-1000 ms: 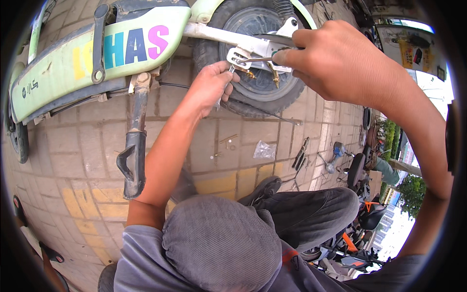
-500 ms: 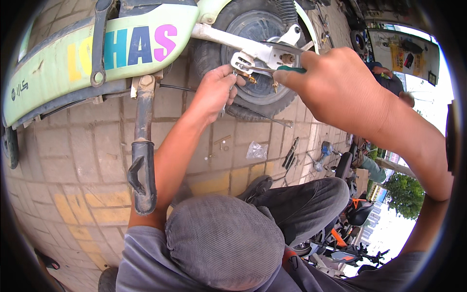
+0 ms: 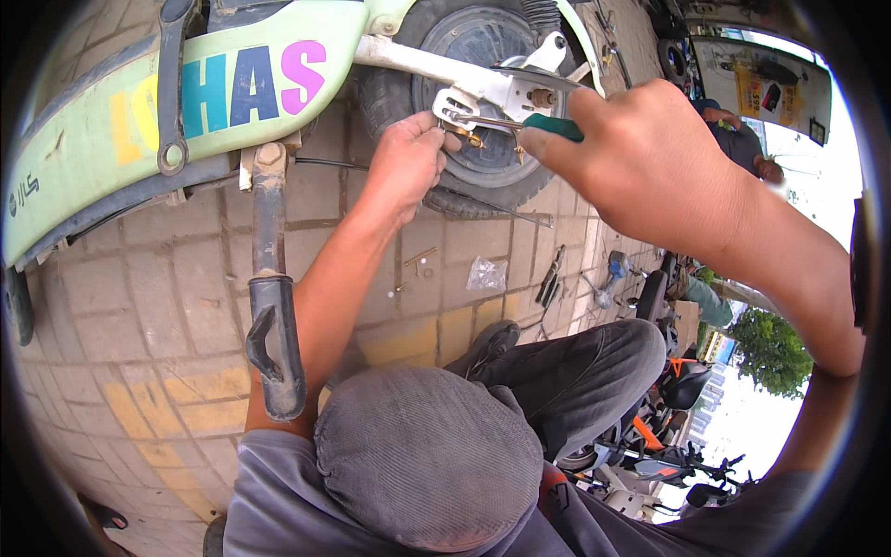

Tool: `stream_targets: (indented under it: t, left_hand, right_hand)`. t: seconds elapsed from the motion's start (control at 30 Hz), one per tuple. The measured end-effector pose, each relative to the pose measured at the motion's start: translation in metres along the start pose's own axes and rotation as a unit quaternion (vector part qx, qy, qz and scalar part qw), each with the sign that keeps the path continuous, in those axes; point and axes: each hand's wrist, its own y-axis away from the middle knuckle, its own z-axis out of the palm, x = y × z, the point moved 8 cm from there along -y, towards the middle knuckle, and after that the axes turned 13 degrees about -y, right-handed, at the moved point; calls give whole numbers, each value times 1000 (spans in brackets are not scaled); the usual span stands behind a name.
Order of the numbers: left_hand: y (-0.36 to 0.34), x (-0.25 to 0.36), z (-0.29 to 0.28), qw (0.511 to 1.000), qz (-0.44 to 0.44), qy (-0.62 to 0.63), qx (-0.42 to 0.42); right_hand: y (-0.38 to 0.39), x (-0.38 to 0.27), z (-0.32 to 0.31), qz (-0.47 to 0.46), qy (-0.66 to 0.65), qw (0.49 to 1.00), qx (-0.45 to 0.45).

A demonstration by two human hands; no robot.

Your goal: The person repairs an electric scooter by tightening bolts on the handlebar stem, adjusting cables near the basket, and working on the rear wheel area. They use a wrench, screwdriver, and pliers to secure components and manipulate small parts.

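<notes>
A screwdriver with a dark green handle (image 3: 554, 126) is gripped in my right hand (image 3: 654, 162). Its metal shaft runs left to the slotted end of a white bracket (image 3: 457, 104) on the wheel's arm. My left hand (image 3: 406, 162) is at that bracket's lower side, thumb and fingers pinched together near the screwdriver's tip; what they hold is hidden. Brass-coloured fittings (image 3: 473, 139) hang just right of those fingers. Behind both hands stands the scooter's wheel (image 3: 483, 56), with a black tyre and grey hub. A black cable (image 3: 501, 212) sticks out below it.
The pale green scooter body (image 3: 121, 121) fills the upper left; its black-gripped side stand (image 3: 276, 348) points toward me. On the paving lie a small clear plastic bag (image 3: 486, 274), pliers (image 3: 551, 278) and small brass bits (image 3: 419, 256). Parked two-wheelers (image 3: 640, 455) and a person (image 3: 733, 135) are at right.
The scooter has shifted slightly left in view. More of the screwdriver's green handle shows at my right fingers. My left hand stays by the bracket.
</notes>
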Motion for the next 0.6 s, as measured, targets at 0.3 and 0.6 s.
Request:
stream_targets:
  t: [0.3, 0.6]
  left_hand:
    - [0, 6, -7, 1000, 5, 4, 8]
    - [1, 3, -7, 1000, 6, 14, 8]
  right_hand:
    - [-5, 22, -9, 127, -134, 982, 52]
    - [-7, 43, 5, 178, -267, 947, 18]
